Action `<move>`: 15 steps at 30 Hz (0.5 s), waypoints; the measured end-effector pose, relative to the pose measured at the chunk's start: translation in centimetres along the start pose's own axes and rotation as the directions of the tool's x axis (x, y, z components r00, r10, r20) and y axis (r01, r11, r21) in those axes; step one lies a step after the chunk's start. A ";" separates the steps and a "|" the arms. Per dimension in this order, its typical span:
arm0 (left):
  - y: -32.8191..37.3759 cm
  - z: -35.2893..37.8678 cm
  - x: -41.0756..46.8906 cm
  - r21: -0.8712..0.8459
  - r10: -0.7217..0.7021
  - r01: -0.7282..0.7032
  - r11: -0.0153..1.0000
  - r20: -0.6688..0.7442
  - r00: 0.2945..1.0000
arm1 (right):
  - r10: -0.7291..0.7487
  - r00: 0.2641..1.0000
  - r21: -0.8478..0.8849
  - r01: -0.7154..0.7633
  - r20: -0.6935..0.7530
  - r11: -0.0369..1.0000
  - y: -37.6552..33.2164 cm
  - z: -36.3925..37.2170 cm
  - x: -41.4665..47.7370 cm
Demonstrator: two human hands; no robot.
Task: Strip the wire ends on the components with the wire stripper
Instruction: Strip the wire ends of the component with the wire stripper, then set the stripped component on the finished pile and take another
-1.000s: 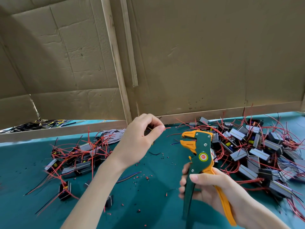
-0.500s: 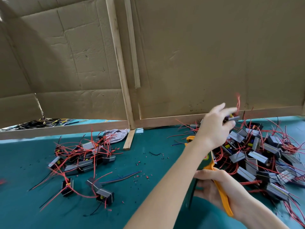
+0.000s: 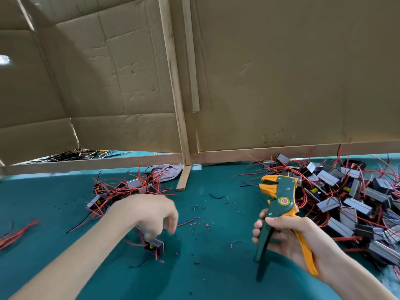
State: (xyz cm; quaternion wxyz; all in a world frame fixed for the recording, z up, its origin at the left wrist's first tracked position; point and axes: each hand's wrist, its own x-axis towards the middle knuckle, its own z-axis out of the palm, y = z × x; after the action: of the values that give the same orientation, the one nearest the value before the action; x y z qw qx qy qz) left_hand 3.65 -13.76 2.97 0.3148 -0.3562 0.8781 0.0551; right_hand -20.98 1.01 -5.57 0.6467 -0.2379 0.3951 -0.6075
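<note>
My right hand (image 3: pixel 290 239) grips the handles of the green and orange wire stripper (image 3: pixel 279 198), which stands upright with its jaws toward the left. My left hand (image 3: pixel 151 211) is blurred. It hovers palm down over a small black component with red wires (image 3: pixel 156 247) that lies on the green table. Its fingers hang loosely, and I see nothing pinched between them. A large pile of components with red wires (image 3: pixel 346 202) fills the right side, just behind the stripper. A smaller pile (image 3: pixel 125 189) lies beyond my left hand.
A cardboard wall with wooden battens (image 3: pixel 173 83) closes off the back of the green table (image 3: pixel 216 267). Bits of red and black insulation (image 3: pixel 201 224) litter the middle. Loose red wires (image 3: pixel 17 232) lie at the left edge, and a crumpled cloth (image 3: pixel 166 171) sits behind the small pile.
My left hand swung from the right pile across to the left and now hangs low over the table. The wire stripper has come back into full view, and the camera tilted slightly.
</note>
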 end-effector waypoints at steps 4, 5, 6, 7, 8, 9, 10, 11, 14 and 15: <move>-0.7 2.1 1.8 0.007 -0.064 0.064 0.998 -0.007 0.998 | -0.004 1.000 0.002 0.004 0.007 1.000 -0.1 0.0 -0.2; -0.8 2.1 2.1 -0.036 -0.053 0.052 0.998 -0.025 0.998 | -0.006 1.000 0.000 0.006 0.007 1.000 -0.1 0.0 -0.3; -0.8 1.9 2.4 -0.082 -0.041 0.038 0.996 -0.042 0.998 | -0.009 1.000 -0.003 0.009 0.007 1.000 -0.2 0.0 -0.3; -0.8 1.7 2.6 -0.129 -0.029 0.020 0.991 -0.067 0.997 | -0.011 1.000 -0.007 0.011 0.005 1.000 -0.2 0.0 -0.4; -0.6 1.4 2.8 -0.178 -0.014 -0.005 0.984 -0.101 0.995 | -0.013 1.000 -0.012 0.013 0.004 1.000 -0.2 0.0 -0.4; -0.3 1.1 3.1 -0.228 0.007 -0.040 0.973 -0.145 0.989 | -0.014 1.000 -0.017 0.014 0.002 1.000 -0.2 0.0 -0.4; 0.0 0.9 3.4 -0.279 0.030 -0.086 0.956 -0.200 0.979 | -0.015 1.000 -0.019 0.015 -0.002 1.000 -0.2 0.0 -0.3; 0.4 0.6 3.8 -0.331 0.050 -0.139 0.934 -0.262 0.964 | -0.015 1.000 -0.018 0.014 -0.009 1.000 -0.2 -0.1 -0.3; 1.8 0.0 5.0 -0.452 0.077 -0.280 0.847 -0.418 0.905 | -0.013 1.000 -0.009 0.013 -0.020 1.000 -0.2 -0.4 -0.1; 2.2 -0.2 5.5 -0.473 0.078 -0.312 0.824 -0.450 0.889 | -0.011 1.000 -0.005 0.011 -0.022 1.000 -0.2 -0.4 0.0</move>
State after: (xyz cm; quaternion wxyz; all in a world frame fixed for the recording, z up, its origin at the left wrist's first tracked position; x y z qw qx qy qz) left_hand -0.95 -15.40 -0.35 0.0038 -0.3390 0.9062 0.2527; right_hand -21.43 1.05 -5.65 0.6384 -0.2348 0.4022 -0.6127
